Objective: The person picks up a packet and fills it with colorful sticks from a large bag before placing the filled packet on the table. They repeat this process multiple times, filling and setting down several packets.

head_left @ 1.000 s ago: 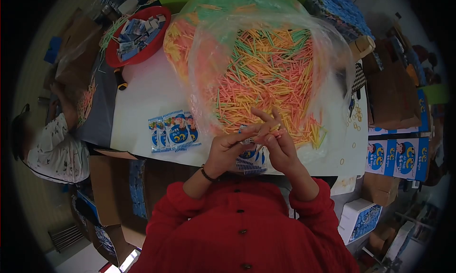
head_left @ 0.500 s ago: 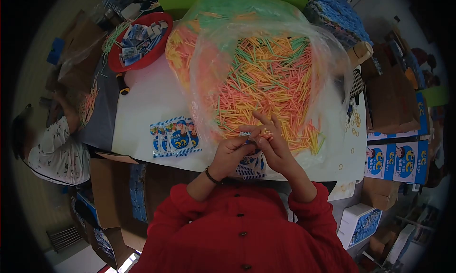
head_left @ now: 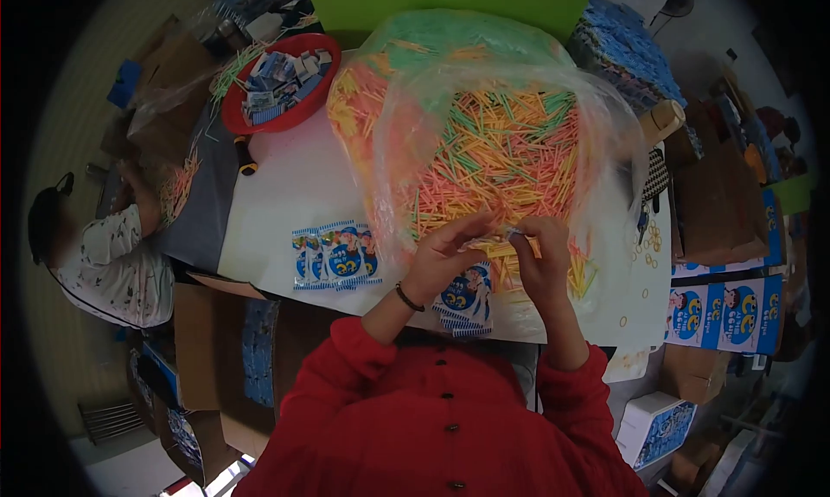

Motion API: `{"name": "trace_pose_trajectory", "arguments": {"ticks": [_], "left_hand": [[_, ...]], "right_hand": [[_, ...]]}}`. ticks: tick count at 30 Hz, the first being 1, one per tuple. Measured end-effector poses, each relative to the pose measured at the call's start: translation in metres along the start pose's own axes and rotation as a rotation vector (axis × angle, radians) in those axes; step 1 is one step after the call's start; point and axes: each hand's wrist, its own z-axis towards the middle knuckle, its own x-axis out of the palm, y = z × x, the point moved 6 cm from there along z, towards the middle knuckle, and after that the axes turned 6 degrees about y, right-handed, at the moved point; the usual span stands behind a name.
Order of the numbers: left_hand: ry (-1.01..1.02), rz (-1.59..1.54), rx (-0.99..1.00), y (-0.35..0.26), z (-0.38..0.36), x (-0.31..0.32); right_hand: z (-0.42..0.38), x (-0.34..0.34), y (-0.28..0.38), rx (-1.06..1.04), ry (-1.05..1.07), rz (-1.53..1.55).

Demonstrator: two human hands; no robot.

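Observation:
Over the near edge of the pile of coloured sticks [head_left: 510, 125], my two hands are close together. My left hand [head_left: 443, 259] curves its fingers and thumb towards the right; what lies within them is hard to make out against the sticks. My right hand [head_left: 546, 256] pinches thumb and fingertips together on a small pale thing. Just below and between the hands, blue-and-white printed packets [head_left: 464, 300] lie at the table's front edge. More such packets [head_left: 335, 255] overlap in a row to the left of my left hand.
A clear plastic bag [head_left: 380, 151] surrounds the sticks on the white table [head_left: 277, 185]. A red basin [head_left: 298, 116] of small packets stands far left, with a dark-handled tool [head_left: 245, 157] beside it. Rubber bands [head_left: 648, 246] lie right. Another person [head_left: 112, 259] sits at left; printed cartons [head_left: 722, 311] stand right.
My hands have drawn slightly apart and shifted right. The small bundle of stick ends seen at my right hand no longer shows there. The packets below are less covered. The whole view has shifted.

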Motion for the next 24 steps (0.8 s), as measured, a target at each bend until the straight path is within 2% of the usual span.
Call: {"name": "trace_pose_trajectory", "arguments": {"ticks": [1, 2, 3, 4, 6, 7, 8, 9, 10, 11, 12, 14, 15, 17, 18, 20, 22, 23, 24], "left_hand": [[0.017, -0.006, -0.001, -0.004, -0.005, 0.000], [-0.001, 0.006, -0.014, -0.004, -0.013, -0.008], [0.067, 0.294, 0.075, -0.011, -0.019, -0.012], [0.137, 0.579, 0.159, -0.020, -0.026, -0.011], [-0.103, 0.345, 0.043, -0.039, -0.058, -0.016], [-0.254, 0.177, -0.037, -0.054, -0.072, -0.019], [-0.364, 0.280, -0.006, -0.071, -0.080, -0.032], [-0.465, 0.379, 0.027, -0.085, -0.086, -0.049], [-0.517, 0.466, -0.007, -0.092, -0.088, -0.069], [-0.571, 0.554, -0.037, -0.097, -0.090, -0.089], [-0.554, 0.533, -0.044, -0.097, -0.090, -0.105], [-0.555, 1.497, 0.035, -0.108, -0.086, -0.110], [-0.535, 1.478, 0.039, -0.105, -0.082, -0.103], [-0.567, 1.882, 0.291, -0.117, -0.086, -0.067], [-0.479, 1.883, 0.396, -0.107, -0.089, -0.053], [-0.138, 1.795, 0.267, -0.079, -0.075, -0.013], [-0.011, 1.703, 0.136, -0.046, -0.061, 0.005], [-0.013, 1.709, 0.140, -0.035, -0.057, 0.007], [-0.006, 1.709, 0.054, -0.020, -0.052, 0.004]], "right_hand": [[-0.004, 0.002, 0.003, 0.008, 0.009, 0.018], [-0.008, 0.010, 0.003, 0.032, 0.132, 0.074], [-0.010, 0.019, 0.004, 0.046, 0.254, 0.129], [-0.011, 0.018, 0.012, 0.043, 0.265, 0.150], [-0.020, 0.011, 0.021, 0.186, 0.330, 0.388], [-0.026, -0.001, 0.012, 0.262, 0.269, 0.421], [-0.034, -0.017, -0.001, 0.339, 0.202, 0.443], [-0.045, -0.032, -0.015, 0.466, 0.044, 0.596], [-0.056, -0.045, -0.026, 0.484, 0.031, 0.570], [-0.070, -0.061, -0.046, 0.570, -0.082, 0.571], [-0.082, -0.074, -0.062, 0.649, -0.199, 0.572], [-0.092, -0.090, -0.069, 0.661, -0.245, 0.501], [-0.096, -0.096, -0.068, 0.672, -0.231, 0.430], [-0.103, -0.102, -0.066, 0.699, -0.231, 0.343], [-0.097, -0.096, -0.061, 0.644, -0.098, 0.197], [-0.080, -0.070, -0.047, 0.496, 0.145, -0.007], [-0.062, -0.036, -0.029, 0.303, 0.287, -0.130], [-0.057, -0.020, -0.022, 0.202, 0.322, -0.190], [-0.053, -0.007, -0.018, 0.199, 0.318, -0.187]]}}
